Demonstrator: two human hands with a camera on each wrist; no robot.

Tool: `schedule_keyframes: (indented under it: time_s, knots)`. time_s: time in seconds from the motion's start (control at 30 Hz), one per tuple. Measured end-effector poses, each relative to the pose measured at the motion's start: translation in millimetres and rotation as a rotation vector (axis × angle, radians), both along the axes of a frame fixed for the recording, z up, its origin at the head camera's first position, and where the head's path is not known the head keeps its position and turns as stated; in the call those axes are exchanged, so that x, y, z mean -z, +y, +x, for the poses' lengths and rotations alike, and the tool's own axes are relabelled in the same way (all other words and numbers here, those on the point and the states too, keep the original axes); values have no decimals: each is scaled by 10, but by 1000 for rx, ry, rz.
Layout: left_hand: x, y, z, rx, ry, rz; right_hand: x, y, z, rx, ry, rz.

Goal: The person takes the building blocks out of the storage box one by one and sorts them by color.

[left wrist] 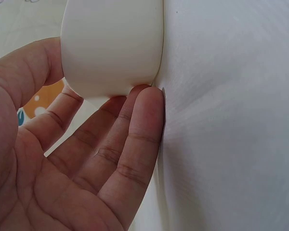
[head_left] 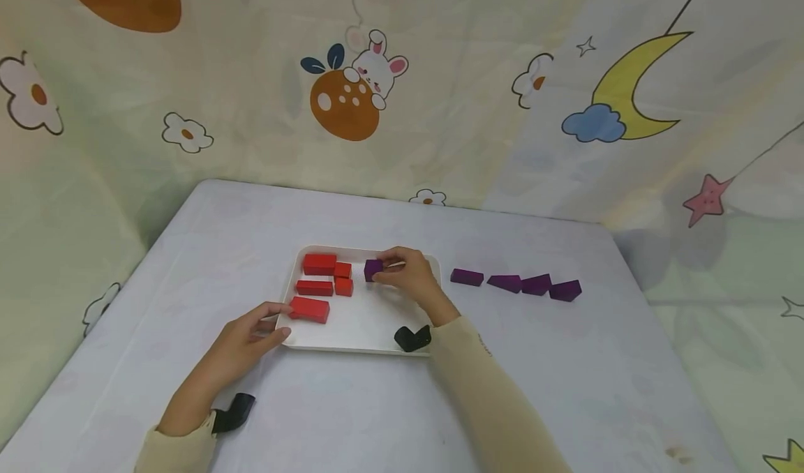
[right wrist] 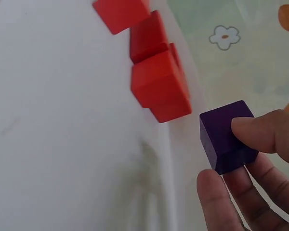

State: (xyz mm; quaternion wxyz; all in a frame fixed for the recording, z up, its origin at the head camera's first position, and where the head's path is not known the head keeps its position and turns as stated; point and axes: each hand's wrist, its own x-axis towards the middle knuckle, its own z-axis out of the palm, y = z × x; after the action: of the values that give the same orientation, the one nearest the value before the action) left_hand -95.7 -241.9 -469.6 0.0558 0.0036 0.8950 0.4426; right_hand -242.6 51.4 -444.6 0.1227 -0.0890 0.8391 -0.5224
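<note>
My right hand (head_left: 411, 274) pinches a purple block (head_left: 372, 271) between thumb and fingers, over the back part of a white tray (head_left: 361, 330). The right wrist view shows the same purple block (right wrist: 224, 132) from close by, beside the red blocks (right wrist: 156, 79). At the tray's front left corner, my left hand (head_left: 241, 340) holds the rim, its fingers and thumb set around the tray corner (left wrist: 113, 48) in the left wrist view. Several red blocks (head_left: 315, 288) lie in the tray's left half, the lowest one (head_left: 310, 310) near my left fingertips.
Right of the tray, a row of purple blocks (head_left: 467, 278) lies on the white-covered table (head_left: 352, 417). Black wrist devices (head_left: 234, 414) sit at both cuffs. A patterned cloth (head_left: 251, 96) hangs behind the table and along its sides.
</note>
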Motion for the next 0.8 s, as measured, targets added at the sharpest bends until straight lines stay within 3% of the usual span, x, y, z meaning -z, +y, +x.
schedule_keyframes:
  time_s: [0.3,0.53,0.67,0.8]
  knots:
    - [6,-3,0,-9,-25,-20,-252,827,163,-77,98,-125]
    - [10,-10,6,-5,-4,-22,-258,1679,261,-24,192,-170]
    - [24,-1,0,-5,-10,-27,-284,2182,300,-9,232,-153]
    - [38,17,-14,-5,-11,-26,-368,2664,297,32,284,-61]
